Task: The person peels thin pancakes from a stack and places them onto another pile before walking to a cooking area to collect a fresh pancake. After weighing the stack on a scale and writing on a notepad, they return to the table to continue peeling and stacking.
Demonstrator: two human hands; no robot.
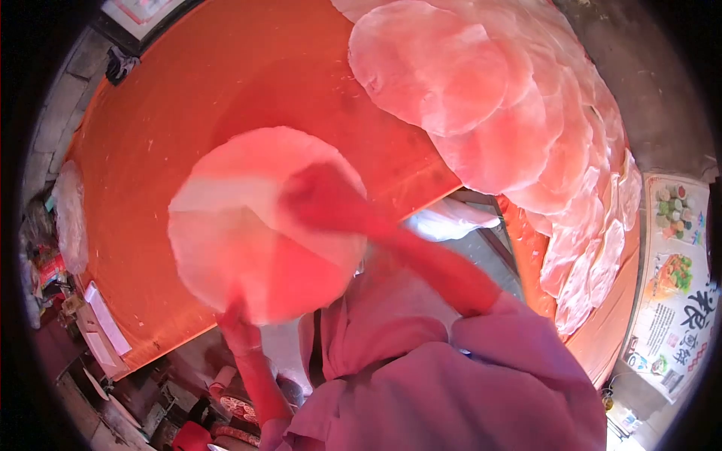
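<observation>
A large, thin round pancake lies near the front edge of the orange-covered table, with a pale band across its upper left part. My left hand pinches its near edge, the thumb on top. Over the upper right part of the same pancake is my right hand, smeared by motion. Its fingers cannot be made out, nor whether it touches the sheet.
Many thin pancakes overlap in a long spread at the right. A printed sign stands beyond them. Clear plastic lies at the left table edge, near a white strip. A white bag sits below the table's front edge.
</observation>
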